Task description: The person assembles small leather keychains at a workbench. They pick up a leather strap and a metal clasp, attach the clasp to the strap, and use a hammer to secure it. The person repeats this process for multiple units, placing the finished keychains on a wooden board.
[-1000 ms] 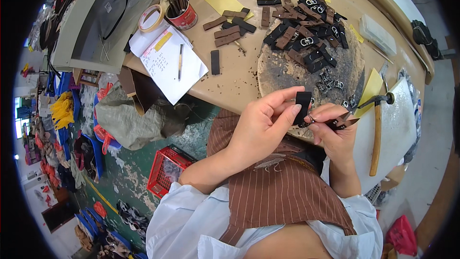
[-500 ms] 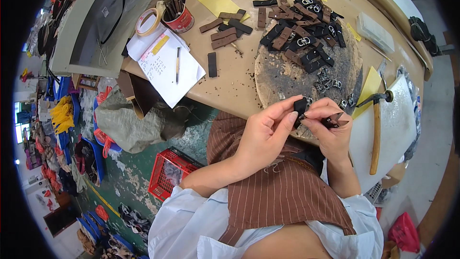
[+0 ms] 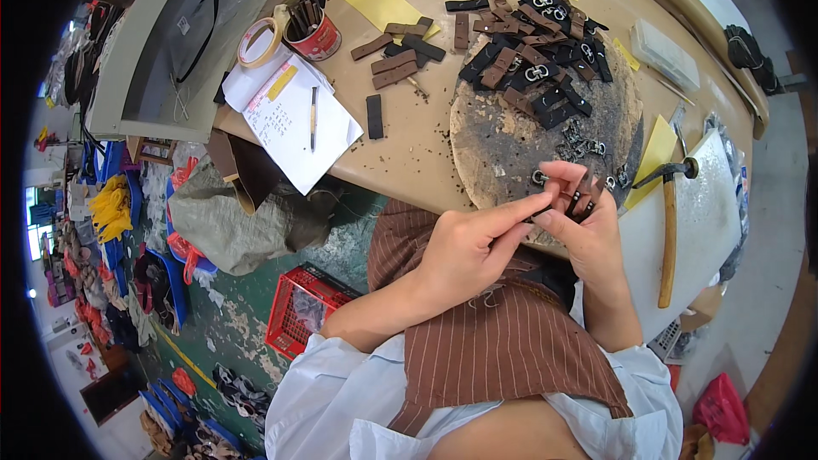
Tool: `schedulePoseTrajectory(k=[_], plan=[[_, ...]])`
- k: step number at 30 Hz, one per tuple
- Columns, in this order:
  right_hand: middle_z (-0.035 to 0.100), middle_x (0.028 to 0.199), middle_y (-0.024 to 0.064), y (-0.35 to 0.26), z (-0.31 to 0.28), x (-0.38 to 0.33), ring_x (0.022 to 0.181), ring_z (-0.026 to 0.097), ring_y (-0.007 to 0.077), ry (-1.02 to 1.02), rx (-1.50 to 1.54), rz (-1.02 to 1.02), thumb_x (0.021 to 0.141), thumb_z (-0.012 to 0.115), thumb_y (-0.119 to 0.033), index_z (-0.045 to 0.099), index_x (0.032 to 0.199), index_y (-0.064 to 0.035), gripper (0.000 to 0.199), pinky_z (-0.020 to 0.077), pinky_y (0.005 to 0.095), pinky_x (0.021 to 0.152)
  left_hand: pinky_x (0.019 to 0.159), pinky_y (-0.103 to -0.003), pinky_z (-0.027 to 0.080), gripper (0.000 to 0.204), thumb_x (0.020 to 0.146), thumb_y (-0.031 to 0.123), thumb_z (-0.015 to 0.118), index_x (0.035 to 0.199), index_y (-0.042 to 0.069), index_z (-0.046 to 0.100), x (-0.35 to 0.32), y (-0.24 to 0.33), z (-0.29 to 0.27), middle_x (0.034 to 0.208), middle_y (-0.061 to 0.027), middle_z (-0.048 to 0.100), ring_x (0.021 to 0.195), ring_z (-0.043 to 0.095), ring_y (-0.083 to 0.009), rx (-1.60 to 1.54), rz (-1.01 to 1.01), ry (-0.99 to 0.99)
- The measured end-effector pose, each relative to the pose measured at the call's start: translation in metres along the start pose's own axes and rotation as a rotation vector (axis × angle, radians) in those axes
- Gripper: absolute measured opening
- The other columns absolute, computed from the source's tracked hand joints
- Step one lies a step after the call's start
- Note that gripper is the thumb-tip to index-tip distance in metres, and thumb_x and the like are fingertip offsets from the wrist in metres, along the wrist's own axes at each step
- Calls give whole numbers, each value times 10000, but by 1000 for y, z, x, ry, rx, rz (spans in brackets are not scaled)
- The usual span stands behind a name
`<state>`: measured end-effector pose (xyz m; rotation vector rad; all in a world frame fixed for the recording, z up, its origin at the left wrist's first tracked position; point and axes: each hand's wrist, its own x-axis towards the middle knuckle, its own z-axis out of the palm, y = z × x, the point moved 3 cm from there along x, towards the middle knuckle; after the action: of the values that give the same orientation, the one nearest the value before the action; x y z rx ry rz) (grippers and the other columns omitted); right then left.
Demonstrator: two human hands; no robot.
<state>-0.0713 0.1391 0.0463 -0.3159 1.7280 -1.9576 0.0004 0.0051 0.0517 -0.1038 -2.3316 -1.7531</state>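
Note:
In front of my apron, above the near edge of a round wooden block [image 3: 481,149], my two hands meet. My left hand [image 3: 473,243] pinches the end of a short black strap [image 3: 538,214] between thumb and fingers. The thumb of my right hand [image 3: 592,234] presses at the same strap. Dark strap pieces [image 3: 583,198] are tucked among my right fingers, partly hidden by them. Beside the fingertips a small metal ring [image 3: 538,177] shows; whether it is joined to the strap I cannot tell. Loose metal clasps [image 3: 581,145] lie on the block just beyond.
A heap of black and brown straps [image 3: 537,51], some with metal rings, covers the block's far side. More brown strips [image 3: 394,74] lie leftward, near a red can [image 3: 322,41], tape roll [image 3: 258,43] and notebook with pen [image 3: 294,123]. A hammer [image 3: 669,238] rests on a white board [image 3: 711,221] at right.
The black strap has been turned from upright to nearly flat between my hands. My right fingers have lifted and curled around the dark pieces, while my left fingers have moved closer to the right hand.

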Motion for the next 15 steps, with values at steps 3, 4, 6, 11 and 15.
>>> schedulePoseTrajectory(k=[3, 4, 6, 11, 15], plan=[[522, 770, -42, 5, -5, 4, 619, 434, 23, -127, -125, 61, 774, 661, -32, 563, 999, -5, 247, 361, 164, 552, 703, -241, 484, 478, 798, -64, 555, 1256, 36, 459, -1, -3, -2, 803, -115, 648, 746, 612, -102, 78, -136, -108], [518, 756, -46, 11, -7, 6, 616, 430, 21, -169, -141, 59, 789, 650, -49, 559, 1002, -7, 236, 356, 161, 547, 702, -242, 485, 474, 800, -59, 560, 1252, 27, 445, 0, -6, -2, 812, -110, 643, 752, 609, -102, 4, -223, -84], [514, 736, -46, 15, -6, 5, 603, 424, 19, -188, -68, 97, 810, 634, -76, 553, 999, -12, 215, 345, 160, 531, 700, -245, 487, 469, 805, -51, 569, 1246, 8, 419, 1, -12, -2, 830, -100, 634, 762, 604, -104, -144, -396, -35], [511, 704, -31, 26, -4, 4, 552, 418, 25, -102, 441, 258, 827, 616, -100, 548, 951, -27, 159, 318, 175, 481, 743, -229, 478, 380, 809, -17, 609, 1154, -15, 451, -2, -37, 3, 927, -72, 600, 830, 586, -108, -596, -345, 95], [506, 665, -27, 26, -2, 2, 519, 411, 33, -73, 409, 273, 815, 624, -77, 553, 947, -21, 160, 313, 187, 459, 754, -225, 480, 270, 803, -8, 625, 1054, -26, 527, -3, -43, 5, 934, -62, 600, 841, 586, -106, -698, -446, 50]])
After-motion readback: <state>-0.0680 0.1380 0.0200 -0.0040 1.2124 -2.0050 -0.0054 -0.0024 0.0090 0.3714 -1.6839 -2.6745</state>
